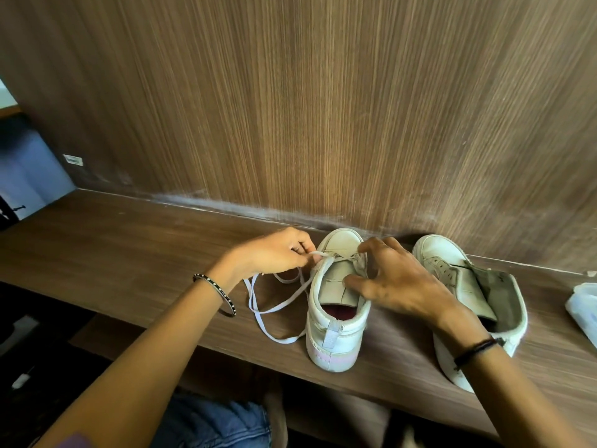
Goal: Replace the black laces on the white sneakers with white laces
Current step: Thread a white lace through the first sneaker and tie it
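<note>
Pinches white lace (318, 253) in left grip (274, 253) by first sneaker's (336, 331) toe, rests right grip (397, 282), fingers spread and holding nothing, on its tongue (332, 286), second sneaker (445, 263) alongside on bench (113, 253).

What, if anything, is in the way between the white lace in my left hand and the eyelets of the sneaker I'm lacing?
Nothing visible. Your left hand pinches the white lace right at the front eyelets of the sneaker. Your right hand rests on the tongue, beside the lace's path.
</note>
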A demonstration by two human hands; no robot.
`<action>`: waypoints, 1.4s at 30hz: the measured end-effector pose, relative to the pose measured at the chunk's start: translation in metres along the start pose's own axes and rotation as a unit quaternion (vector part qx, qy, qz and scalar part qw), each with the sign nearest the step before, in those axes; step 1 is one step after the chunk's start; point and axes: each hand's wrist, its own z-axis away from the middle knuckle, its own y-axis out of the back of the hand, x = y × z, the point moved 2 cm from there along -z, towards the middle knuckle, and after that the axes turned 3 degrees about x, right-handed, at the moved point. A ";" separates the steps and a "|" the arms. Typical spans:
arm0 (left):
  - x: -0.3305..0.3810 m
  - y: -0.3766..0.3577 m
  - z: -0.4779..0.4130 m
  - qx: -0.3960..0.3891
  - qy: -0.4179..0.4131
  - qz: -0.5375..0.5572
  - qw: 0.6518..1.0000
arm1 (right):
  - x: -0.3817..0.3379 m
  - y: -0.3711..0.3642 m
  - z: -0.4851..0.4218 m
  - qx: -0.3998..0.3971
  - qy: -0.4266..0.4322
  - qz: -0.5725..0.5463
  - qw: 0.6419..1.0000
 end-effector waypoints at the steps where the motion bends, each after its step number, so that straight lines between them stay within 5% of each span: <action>1: 0.001 0.002 0.003 -0.005 -0.001 0.027 1.000 | 0.000 0.001 0.000 -0.003 0.005 -0.008 1.000; 12: 0.003 0.004 -0.003 0.024 -0.008 0.043 0.999 | 0.005 0.001 -0.010 0.007 0.057 -0.187 0.981; 19: 0.012 -0.007 -0.006 0.031 -0.029 0.159 0.986 | -0.015 -0.017 -0.020 0.068 0.124 -0.151 0.978; 31: 0.025 0.018 0.001 0.131 -0.050 0.295 0.945 | -0.016 -0.015 -0.024 0.006 0.093 -0.233 0.968; 37: 0.022 0.017 0.005 0.115 -0.064 0.251 0.959 | -0.025 -0.006 -0.024 0.013 0.098 -0.405 0.909; 42: 0.014 0.025 0.010 0.101 -0.057 0.216 0.970 | -0.027 0.011 -0.023 0.021 0.023 -0.605 0.796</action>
